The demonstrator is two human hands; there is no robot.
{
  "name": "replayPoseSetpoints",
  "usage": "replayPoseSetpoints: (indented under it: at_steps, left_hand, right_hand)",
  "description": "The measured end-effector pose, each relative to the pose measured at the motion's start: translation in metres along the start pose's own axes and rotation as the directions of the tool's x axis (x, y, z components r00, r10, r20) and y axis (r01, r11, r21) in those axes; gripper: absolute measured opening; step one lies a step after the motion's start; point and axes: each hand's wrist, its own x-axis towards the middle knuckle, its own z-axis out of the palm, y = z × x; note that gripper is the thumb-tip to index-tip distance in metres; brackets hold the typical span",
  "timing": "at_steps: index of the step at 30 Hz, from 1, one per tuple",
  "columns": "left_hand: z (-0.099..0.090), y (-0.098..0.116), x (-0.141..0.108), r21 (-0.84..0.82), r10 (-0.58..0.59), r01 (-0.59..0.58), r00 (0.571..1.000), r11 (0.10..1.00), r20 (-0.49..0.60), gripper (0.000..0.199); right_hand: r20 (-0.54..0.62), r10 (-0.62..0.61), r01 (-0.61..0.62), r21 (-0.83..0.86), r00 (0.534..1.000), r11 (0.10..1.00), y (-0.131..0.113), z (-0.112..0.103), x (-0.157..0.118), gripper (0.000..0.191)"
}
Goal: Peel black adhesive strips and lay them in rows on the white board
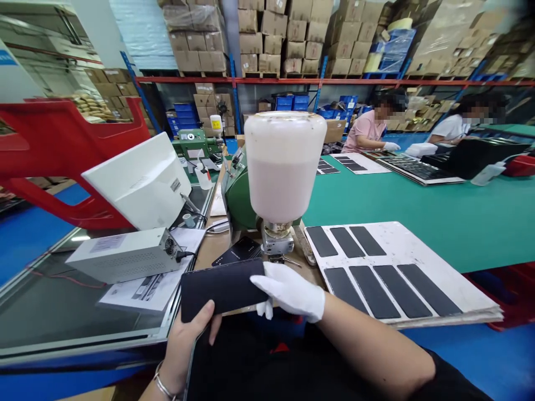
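My left hand (188, 348), bare with a silver bracelet, grips the lower left end of a black rectangular panel (221, 289). My right hand (290, 291), in a white glove, lies over the panel's right end and holds it. Just beyond the hands, a smaller black panel (236, 252) lies on the wooden bench. To the right stands a white board (418, 250) carrying several black panels in two rows. A milky-white bottle (284, 167) sits upside down on a metal fitting atop a green machine (238, 200), close behind my hands.
A grey power box (125, 256) and papers sit on a glass-topped table at left, with a white monitor (137, 184) behind. Two gloved co-workers (368, 128) sit at a long green table (418, 211). Cartons fill tall warehouse racks (271, 39) behind.
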Motion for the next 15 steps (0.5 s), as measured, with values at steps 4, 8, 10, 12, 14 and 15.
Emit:
replayPoseSetpoints:
  at_steps: [4,8,10,12,14,15]
  left_hand:
    - [0.031,0.002,0.006,-0.097,-0.019,0.044,0.97,0.994,0.242,0.024]
    - [0.078,0.01,0.025,-0.098,-0.138,0.223,0.837,0.97,0.53,0.039]
    - [0.103,0.017,0.033,-0.093,-0.154,0.277,0.748,0.956,0.646,0.029]
    - [0.125,0.023,0.038,-0.097,-0.163,0.312,0.71,0.945,0.685,0.023]
    - [0.139,0.026,0.04,-0.11,-0.172,0.326,0.723,0.939,0.669,0.02]
    - [0.142,0.027,0.04,-0.117,-0.177,0.328,0.736,0.937,0.653,0.02]
  right_hand:
    - [-0.002,-0.019,0.018,-0.094,1.0,0.995,0.013,-0.037,-0.035,0.048]
    - [-0.166,0.039,-0.033,0.039,0.985,0.999,0.033,-0.056,-0.06,0.059]
    - [-0.262,0.051,-0.045,0.03,0.964,0.999,0.038,-0.059,-0.066,0.057]
    - [-0.372,0.04,-0.034,0.021,0.927,0.999,0.037,-0.06,-0.069,0.053]
    - [-0.444,0.027,-0.014,0.031,0.896,0.999,0.032,-0.059,-0.07,0.05]
    - [-0.466,0.019,-0.006,0.029,0.885,1.0,0.028,-0.059,-0.069,0.051]
